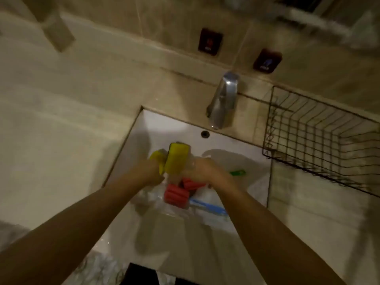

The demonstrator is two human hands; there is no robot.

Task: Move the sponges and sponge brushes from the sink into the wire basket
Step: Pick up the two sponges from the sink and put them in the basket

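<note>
Both my hands are down in the white sink (156,122). My left hand (151,171) grips two yellow sponges (176,158), held upright above the basin. My right hand (202,171) is closed over a red ribbed sponge brush (192,184); its grip is blurred. A second red sponge brush (176,194) lies below it with a blue handle (208,206) pointing right. A green handle (238,173) sticks out to the right of my right hand. The wire basket (320,145) stands on the counter to the right of the sink, with nothing visible inside.
A chrome faucet (223,99) rises behind the sink, just left of the basket. Two dark hot and cold markers (210,42) sit on the tiled wall. Beige counter (51,124) spreads to the left. Clear plastic wrap lies in the basin.
</note>
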